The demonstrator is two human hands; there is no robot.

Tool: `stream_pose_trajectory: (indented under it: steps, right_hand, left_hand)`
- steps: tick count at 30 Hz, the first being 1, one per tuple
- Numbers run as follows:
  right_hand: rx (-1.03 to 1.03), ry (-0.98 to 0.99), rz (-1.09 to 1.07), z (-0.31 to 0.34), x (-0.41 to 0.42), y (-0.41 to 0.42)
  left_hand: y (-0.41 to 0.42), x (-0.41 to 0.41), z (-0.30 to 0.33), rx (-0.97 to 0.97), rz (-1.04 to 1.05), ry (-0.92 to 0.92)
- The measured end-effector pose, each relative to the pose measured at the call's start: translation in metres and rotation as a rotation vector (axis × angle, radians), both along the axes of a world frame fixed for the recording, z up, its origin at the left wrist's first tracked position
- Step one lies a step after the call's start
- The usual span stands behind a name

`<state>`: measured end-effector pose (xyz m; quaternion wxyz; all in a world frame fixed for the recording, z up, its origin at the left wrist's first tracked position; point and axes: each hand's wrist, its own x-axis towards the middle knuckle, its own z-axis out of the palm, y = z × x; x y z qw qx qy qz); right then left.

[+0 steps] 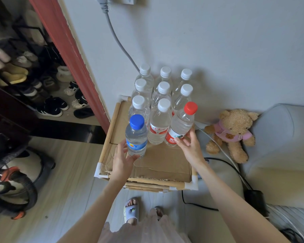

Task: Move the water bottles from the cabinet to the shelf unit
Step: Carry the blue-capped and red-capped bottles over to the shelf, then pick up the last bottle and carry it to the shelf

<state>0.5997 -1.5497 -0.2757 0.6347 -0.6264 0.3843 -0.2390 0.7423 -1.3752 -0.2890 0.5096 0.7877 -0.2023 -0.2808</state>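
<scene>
A blue-capped water bottle (136,135) stands at the front left of the cardboard shelf unit's top (158,163). My left hand (121,163) grips its base, with the thumb in front and the fingers on its left side. A red-capped bottle (182,124) with a red label leans to the right at the front right. My right hand (189,148) holds its lower part, fingers on the label. Behind them, several white-capped bottles (162,88) stand in rows against the wall.
A teddy bear (231,132) sits right of the unit against a grey sofa (277,146), with cables (218,160) on the floor between them. A grey cord (116,35) runs down the wall. Left are a red door frame (68,50), a shoe rack (25,76) and a vacuum cleaner (16,181).
</scene>
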Motion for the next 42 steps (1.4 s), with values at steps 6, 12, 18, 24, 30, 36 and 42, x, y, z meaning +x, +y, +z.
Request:
stream_pose_trajectory:
  steps: [6, 12, 18, 24, 30, 36, 42]
  right_hand:
    - [0.024, 0.066, -0.046, -0.002, 0.000, 0.004]
    - [0.037, 0.075, -0.103, 0.002, 0.001, 0.009]
    - [0.142, 0.037, -0.154, -0.001, -0.001, 0.015]
    - [0.157, 0.094, -0.090, -0.001, -0.011, 0.019]
    - [0.100, 0.275, 0.120, -0.012, -0.032, 0.033]
    - [-0.507, 0.318, 0.528, 0.002, -0.038, 0.071]
    - [-0.917, 0.156, 0.972, 0.028, 0.010, 0.151]
  left_hand:
    - [0.001, 0.002, -0.003, 0.031, -0.045, -0.041]
    - [0.003, 0.002, -0.003, 0.016, -0.075, -0.070]
    - [0.005, 0.003, -0.005, -0.036, -0.086, -0.018]
    - [0.013, 0.002, -0.006, -0.014, -0.144, 0.005]
    - [0.040, -0.025, 0.000, 0.162, -0.064, -0.243]
    - [0.111, -0.076, 0.010, 0.261, -0.040, -0.551]
    - [0.204, -0.111, 0.041, 0.498, 0.253, -0.580]
